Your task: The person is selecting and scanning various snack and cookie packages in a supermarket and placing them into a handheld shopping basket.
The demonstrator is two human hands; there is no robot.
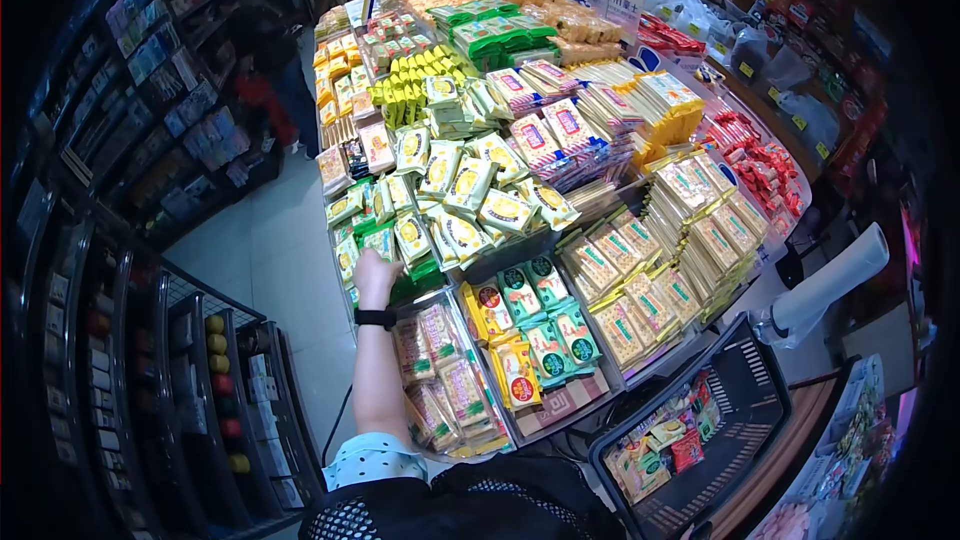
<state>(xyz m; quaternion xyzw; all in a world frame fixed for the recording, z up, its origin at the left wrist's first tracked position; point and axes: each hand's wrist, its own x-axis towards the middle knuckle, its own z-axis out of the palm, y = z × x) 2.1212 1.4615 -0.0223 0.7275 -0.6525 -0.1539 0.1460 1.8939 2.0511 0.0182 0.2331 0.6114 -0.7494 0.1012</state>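
Observation:
My left hand (pixel 375 275), a black band (pixel 376 318) on its wrist, reaches down among green-and-white snack packets at the near left of a large display. A green packet (pixel 380 239) lies right by its knuckles. The thumb sticks out to the right, while the other fingers point away and are mostly hidden, so I cannot make out a grip. To the right is a heap of pale yellow-and-white packets (pixel 470 185). Nearer me, a clear bin (pixel 447 435) holds flat packs of crackers (pixel 465 395). My right hand does not show.
A dark shopping basket (pixel 745 450) with several snack packs in it is at the lower right. Yellow and teal packets (pixel 547 350) fill a neighbouring bin. Dark shelves (pixel 150 380) line the left, across a tiled aisle (pixel 285 285). A roll of plastic bags (pixel 830 275) juts out at right.

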